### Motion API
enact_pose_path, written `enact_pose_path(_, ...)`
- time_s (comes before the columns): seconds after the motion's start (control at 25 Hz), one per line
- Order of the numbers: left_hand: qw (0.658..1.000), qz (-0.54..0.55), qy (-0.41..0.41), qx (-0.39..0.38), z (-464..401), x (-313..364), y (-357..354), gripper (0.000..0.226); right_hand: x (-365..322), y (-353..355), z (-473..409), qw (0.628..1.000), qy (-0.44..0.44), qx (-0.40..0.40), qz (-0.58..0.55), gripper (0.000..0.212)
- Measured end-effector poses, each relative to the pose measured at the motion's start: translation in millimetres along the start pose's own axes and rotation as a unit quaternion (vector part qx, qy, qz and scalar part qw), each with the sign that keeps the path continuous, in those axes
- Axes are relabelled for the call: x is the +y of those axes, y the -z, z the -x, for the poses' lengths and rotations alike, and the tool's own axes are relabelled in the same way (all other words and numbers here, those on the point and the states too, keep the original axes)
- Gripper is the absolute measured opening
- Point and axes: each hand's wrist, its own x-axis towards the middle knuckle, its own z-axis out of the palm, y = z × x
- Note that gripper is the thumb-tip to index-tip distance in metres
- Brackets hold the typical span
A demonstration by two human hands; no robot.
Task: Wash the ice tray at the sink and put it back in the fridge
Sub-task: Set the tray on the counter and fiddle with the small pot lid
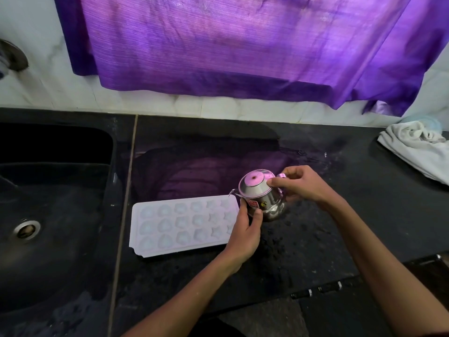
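Both hands are clamped on a small steel pot [263, 199]: the left hand [245, 229] grips its rounded belly, the right hand [302, 184] pinches the domed lid at its rim. The ice tray [182, 224] lies flat on the wet black surface [315, 239], at nine o'clock from the pot and touching the left hand, with the sink [48, 215] further toward nine. Judgement: brace the slick polished body while working the lid; the tray is thin, pale moulded plastic with rounded cells, likely flexible.
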Motion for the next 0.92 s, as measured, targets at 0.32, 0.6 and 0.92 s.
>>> enact_pose_path(0.32, 1.0, 0.001, -0.008, 0.001, 0.8, -1.0, -0.3, 0.054, 6.2, -0.2, 0.5, 1.0, -0.006, 0.009, -0.027, 0.032)
enact_pose_path(0.6, 0.999, -0.024, -0.035, 0.031, -2.5, -3.0, 0.0, 0.053, 12.5, -2.9, 8.2, 0.995, -0.008, 0.017, -0.098, 0.02)
enact_pose_path(0.92, 0.999, -0.013, -0.033, -0.002, 9.2, -9.5, -14.2, 0.053, 21.5, 6.5, 18.5, 0.998, -0.005, 0.015, -0.066, 0.019)
